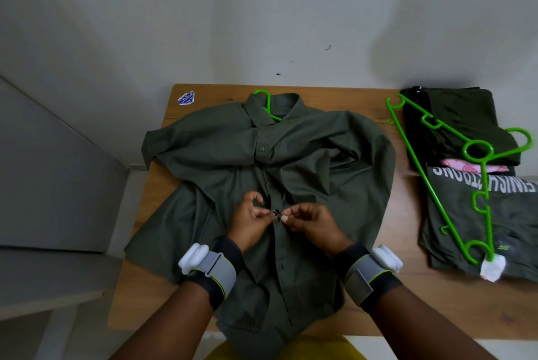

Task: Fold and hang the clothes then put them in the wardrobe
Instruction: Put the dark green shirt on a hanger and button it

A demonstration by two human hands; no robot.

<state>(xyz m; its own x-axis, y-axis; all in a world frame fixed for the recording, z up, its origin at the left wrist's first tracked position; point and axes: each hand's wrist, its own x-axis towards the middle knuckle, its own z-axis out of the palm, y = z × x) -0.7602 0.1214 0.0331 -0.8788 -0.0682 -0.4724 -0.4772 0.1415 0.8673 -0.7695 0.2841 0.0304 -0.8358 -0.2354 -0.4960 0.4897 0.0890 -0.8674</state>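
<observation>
Through the head camera I am looking down at an olive shirt (291,173) lying face up and spread across the wooden table (139,287). Its collar is pointing to the far edge and its hem is hanging over the near edge. A green hanger (268,104) is already sitting inside the collar, with its hook poking out at the top.

My left grip (250,219) and right grip (308,221) are meeting at mid-placket. Both are closed in a fingertip pinch on the shirt front, either side of a small dark button (276,212). I am judging this as the buttoning step, done before the shirt goes to the wardrobe, which is not showing here.

To the right, well apart from the shirt, a spare green hanger (465,152) is resting across folded dark clothes (465,115) and a grey printed T-shirt (509,228).

What I am watching for:
- The button is tiny and partly hidden by my fingertips, so it could be slipping back out of its hole if the pinch is easing too soon.
- Tugging the placket sideways could be dragging the shirt and shifting the hanger in the collar.
- The overhanging hem could be pulling the shirt towards me once I am lifting it.
</observation>
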